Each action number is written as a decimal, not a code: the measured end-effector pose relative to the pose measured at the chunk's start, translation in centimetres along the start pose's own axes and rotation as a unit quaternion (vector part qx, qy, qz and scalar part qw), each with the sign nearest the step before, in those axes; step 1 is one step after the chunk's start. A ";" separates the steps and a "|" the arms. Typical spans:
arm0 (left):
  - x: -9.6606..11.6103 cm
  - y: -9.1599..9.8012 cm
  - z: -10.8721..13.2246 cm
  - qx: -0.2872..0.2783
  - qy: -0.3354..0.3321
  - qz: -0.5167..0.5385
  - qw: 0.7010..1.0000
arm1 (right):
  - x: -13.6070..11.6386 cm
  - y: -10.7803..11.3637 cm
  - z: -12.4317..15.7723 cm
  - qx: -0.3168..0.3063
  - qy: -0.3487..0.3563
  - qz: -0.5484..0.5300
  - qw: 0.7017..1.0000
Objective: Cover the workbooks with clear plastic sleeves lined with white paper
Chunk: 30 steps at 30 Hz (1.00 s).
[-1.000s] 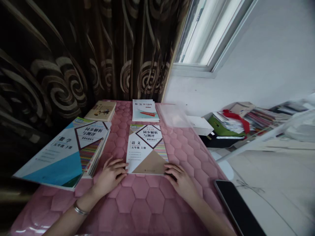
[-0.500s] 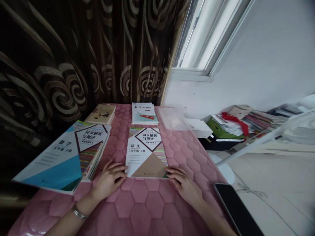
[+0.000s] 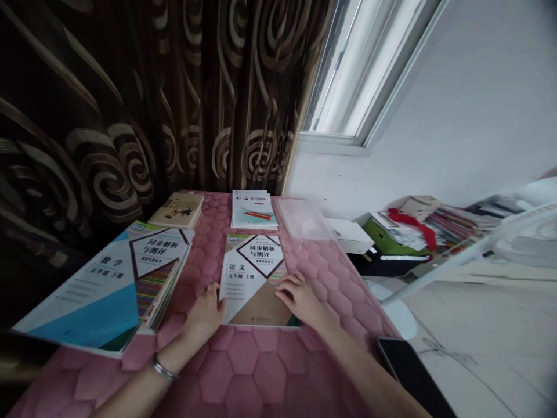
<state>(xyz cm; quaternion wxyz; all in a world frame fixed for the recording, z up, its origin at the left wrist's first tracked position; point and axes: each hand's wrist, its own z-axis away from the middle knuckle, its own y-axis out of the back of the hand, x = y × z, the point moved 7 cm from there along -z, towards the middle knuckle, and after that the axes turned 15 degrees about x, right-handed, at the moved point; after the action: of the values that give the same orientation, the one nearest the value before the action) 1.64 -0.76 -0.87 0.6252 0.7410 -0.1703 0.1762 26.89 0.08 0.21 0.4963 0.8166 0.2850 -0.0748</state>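
In the head view a workbook (image 3: 256, 307) with a white and tan cover lies flat on the pink quilted tablecloth (image 3: 243, 371). My left hand (image 3: 206, 310), with a bracelet at the wrist, is closed at the workbook's left edge, thumb against the cover's side and fingers curled. My right hand (image 3: 302, 299) rests over the right edge. Its fingers lie apart on the cover, and its underside is hidden. To the left, a blue and white workbook (image 3: 100, 296) tops a stack of books.
A tan book (image 3: 176, 210) and a white calligraphy booklet (image 3: 253, 209) lie at the back. Beside them is a clear plastic sheet (image 3: 304, 217). A phone (image 3: 413, 371) sits at the right edge. Past the table stand a white box (image 3: 348, 235) and piled papers (image 3: 461, 223).
My right hand has moved from the workbook's lower right corner up and onto its right side. My left hand's fingers have curled in at the left edge. The view has tilted up slightly.
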 end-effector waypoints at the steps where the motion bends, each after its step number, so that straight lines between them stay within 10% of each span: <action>1: 0.1 -0.3 -0.2 -0.016 0.015 -0.023 0.999 | 0.1 -0.8 -1.5 -0.012 -0.002 0.017 1.000; 8: 0.4 -0.8 -0.3 -0.071 0.031 -0.122 0.989 | 2.7 -5.7 -11.9 -0.091 -0.060 0.140 0.984; 13: -0.2 -0.6 -0.9 -0.059 0.032 -0.130 0.989 | 4.8 -7.2 -14.3 -0.123 -0.081 0.167 0.975; 23: -4.1 1.1 -8.0 0.032 0.114 -0.091 0.989 | 7.2 -3.1 -11.2 -0.089 -0.146 0.215 0.962; 30: -1.2 0.2 -15.4 0.068 0.060 -0.084 0.992 | 9.0 0.6 -4.7 -0.062 -0.241 0.185 0.951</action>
<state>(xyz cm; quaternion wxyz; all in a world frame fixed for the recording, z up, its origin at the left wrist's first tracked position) -0.25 14.46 1.12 0.5949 0.7817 -0.0571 0.1781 33.87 7.39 -0.61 0.6050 0.7802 0.0044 -0.1585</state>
